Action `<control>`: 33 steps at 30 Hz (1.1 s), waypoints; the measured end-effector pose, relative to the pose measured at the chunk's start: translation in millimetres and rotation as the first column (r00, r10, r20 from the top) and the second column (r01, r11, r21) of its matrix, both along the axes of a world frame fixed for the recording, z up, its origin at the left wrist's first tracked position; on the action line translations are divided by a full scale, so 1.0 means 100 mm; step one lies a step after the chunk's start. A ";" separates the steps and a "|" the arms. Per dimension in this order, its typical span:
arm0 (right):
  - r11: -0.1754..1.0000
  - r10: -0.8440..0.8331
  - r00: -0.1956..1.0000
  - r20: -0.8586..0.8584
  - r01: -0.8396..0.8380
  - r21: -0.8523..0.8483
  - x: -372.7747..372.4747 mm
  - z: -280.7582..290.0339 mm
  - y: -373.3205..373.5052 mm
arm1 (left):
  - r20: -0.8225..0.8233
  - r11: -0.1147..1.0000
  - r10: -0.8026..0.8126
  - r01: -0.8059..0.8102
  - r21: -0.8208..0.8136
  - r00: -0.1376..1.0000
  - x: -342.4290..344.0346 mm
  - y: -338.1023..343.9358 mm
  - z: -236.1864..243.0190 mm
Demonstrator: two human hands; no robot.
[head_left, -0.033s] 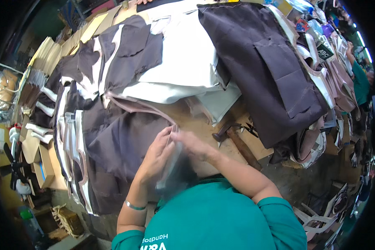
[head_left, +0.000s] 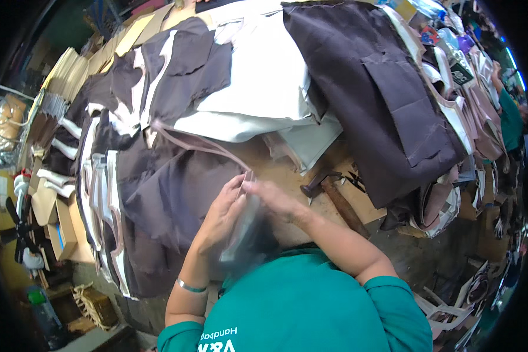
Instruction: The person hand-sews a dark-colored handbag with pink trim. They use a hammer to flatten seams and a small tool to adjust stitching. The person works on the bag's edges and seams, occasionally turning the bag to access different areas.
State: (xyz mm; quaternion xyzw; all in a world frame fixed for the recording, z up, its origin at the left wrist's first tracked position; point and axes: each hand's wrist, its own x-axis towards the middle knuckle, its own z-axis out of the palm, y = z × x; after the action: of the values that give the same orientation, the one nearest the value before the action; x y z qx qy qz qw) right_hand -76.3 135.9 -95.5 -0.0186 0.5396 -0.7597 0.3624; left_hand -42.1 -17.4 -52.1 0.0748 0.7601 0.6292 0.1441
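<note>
Both my hands meet at the near edge of the table, on the pink edge of a dark brown fabric piece (head_left: 176, 188). My left hand (head_left: 224, 205) pinches that edge, its thumb and fingers closed on it. Beside it my right hand (head_left: 274, 198) is closed at the same edge, smeared by motion; its fingertips are partly hidden. From the hands the pink edging (head_left: 208, 145) runs up and left toward the middle of the pile. A pale, blurred part of the piece (head_left: 240, 232) hangs below my hands, in front of my green shirt.
A hammer (head_left: 342, 205) with a wooden handle lies right of my hands, by dark-handled pliers (head_left: 355, 182). White sheets (head_left: 267, 76) and dark fabric panels (head_left: 387, 105) cover the table's back. Stacked card pieces (head_left: 67, 73) stand left. Another person's green sleeve (head_left: 510, 120) shows far right.
The view has shifted slightly. Both hands stay at the pink edge, with the right hand blurred in both frames; the hanging pale part has moved a little.
</note>
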 end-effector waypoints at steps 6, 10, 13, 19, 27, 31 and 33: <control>0.849 0.092 0.880 -0.465 0.175 0.498 -0.08 -0.09 0.16 | 0.049 0.951 0.302 -0.296 -0.093 0.952 0.12 0.07 -0.36; 0.850 0.190 0.793 -0.579 0.162 0.501 -0.21 -0.14 0.22 | -0.257 0.817 0.393 -0.463 -0.343 0.883 0.15 -0.01 -0.08; 0.939 0.075 0.927 -0.368 0.059 0.338 -0.38 0.03 0.32 | -0.431 0.698 0.195 -0.433 -0.569 0.881 0.22 -0.40 0.03; 0.955 0.214 0.970 -0.118 -0.183 0.235 -0.36 0.14 0.16 | -0.475 0.658 -0.491 -0.047 -0.752 0.730 0.40 -0.08 0.46; 0.908 -0.011 0.958 -0.286 0.130 0.399 -0.12 0.25 0.24 | -0.517 0.865 -0.399 0.123 -0.486 0.757 0.27 -0.13 0.66; 0.344 0.307 0.603 -0.736 0.651 0.677 0.14 0.11 0.96 | -0.367 0.959 -0.235 0.154 -0.237 0.900 0.20 -0.41 0.95; -0.043 0.453 0.685 -0.571 0.656 0.753 0.30 -0.04 1.29 | -0.245 0.936 -0.323 0.271 -0.224 0.914 0.04 -0.38 0.91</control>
State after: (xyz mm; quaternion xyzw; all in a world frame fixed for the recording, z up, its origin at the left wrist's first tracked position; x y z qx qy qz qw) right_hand -46.1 264.8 -99.7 0.0029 0.9958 -0.0736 -0.0550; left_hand -38.0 -55.0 39.1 0.2637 0.8075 0.5097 0.1365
